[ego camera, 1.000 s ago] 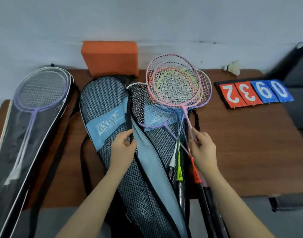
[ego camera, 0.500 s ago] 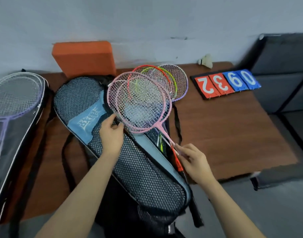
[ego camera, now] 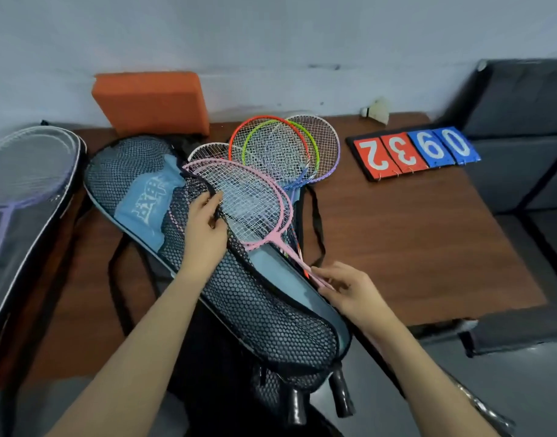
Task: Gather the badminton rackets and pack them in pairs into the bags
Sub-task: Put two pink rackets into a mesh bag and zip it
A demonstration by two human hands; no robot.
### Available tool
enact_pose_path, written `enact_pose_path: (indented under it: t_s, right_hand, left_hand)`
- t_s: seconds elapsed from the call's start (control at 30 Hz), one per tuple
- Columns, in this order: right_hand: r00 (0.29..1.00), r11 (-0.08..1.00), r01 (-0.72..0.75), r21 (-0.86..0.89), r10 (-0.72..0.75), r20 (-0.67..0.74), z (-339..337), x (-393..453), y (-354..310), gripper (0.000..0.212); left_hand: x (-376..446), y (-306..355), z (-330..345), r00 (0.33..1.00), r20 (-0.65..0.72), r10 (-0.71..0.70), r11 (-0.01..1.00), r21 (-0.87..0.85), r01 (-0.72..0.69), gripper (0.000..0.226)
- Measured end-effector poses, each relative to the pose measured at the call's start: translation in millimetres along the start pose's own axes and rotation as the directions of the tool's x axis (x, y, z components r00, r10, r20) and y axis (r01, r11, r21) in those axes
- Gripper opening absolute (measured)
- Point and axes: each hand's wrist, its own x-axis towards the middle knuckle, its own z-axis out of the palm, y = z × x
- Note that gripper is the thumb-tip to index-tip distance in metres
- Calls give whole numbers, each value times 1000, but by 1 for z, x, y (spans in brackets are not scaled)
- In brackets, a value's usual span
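1. At the far left of the wooden table (ego camera: 413,247) lies a black-edged clear bag (ego camera: 24,234), and through its cover you can see a lilac racket (ego camera: 28,171) packed inside.
2. Behind, against the wall, an orange foam block (ego camera: 151,100) sits at the table's back edge.
3. In front of you the mesh bag (ego camera: 239,298) with its blue panel lies slantwise, head end toward the block, its foot hanging over the near edge; two black grips (ego camera: 340,395) poke out below it.
4. Your left hand (ego camera: 204,225) holds the bag's open mesh flap at its edge, fingers curled round it and touching the strings of the pink head.
5. The pair of pink rackets (ego camera: 248,203) lies stacked, heads at the bag's opening, partly under the lifted flap, shafts running down to the right.
6. Just behind them, a white-framed racket (ego camera: 207,151) peeks out beside the orange racket (ego camera: 239,137), the green racket (ego camera: 248,143) and the purple racket (ego camera: 331,152), their heads overlapping on the table.
7. Your right hand (ego camera: 349,291) pinches the pink shafts between thumb and fingertips, near the bag's right edge.
8. Further right a score flipboard (ego camera: 416,152) shows 2, 3, 9, 0 upside down, with a white shuttlecock (ego camera: 376,110) by the wall behind it.
9. A dark sofa (ego camera: 523,121) stands at the far right.
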Motion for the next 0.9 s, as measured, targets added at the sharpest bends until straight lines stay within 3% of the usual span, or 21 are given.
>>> enact_pose_path:
  t_s: [0.13, 0.2, 0.43, 0.57, 0.8, 0.9]
  right_hand:
    - [998, 999, 38, 27, -40, 51, -9, -5, -4, 33]
    - [998, 999, 22, 36, -24, 62, -9, -2, -6, 33]
    - [982, 987, -126, 101, 110, 154, 8, 11, -4, 42]
    - [971, 946, -229, 228, 205, 126, 22, 10, -7, 29]
    - [987, 967, -79, 242, 43, 152, 15, 12, -13, 28]
    - [975, 993, -16, 113, -10, 221, 7, 10, -8, 33]
  left_hand:
    - [1, -1, -10, 999, -46, 8, 997, 76, -5, 51]
    - [0, -2, -13, 1000, -5, 9, 994, 108, -9, 53]
    - [-10, -8, -18, 996, 91, 13, 992, 125, -24, 56]
    - [-14, -14, -24, 996, 85, -4, 994, 106, -5, 56]
    - [-17, -21, -32, 998, -47, -52, 991, 120, 57, 57]
    - [-12, -21, -30, 998, -42, -56, 995, 82, 59, 61]
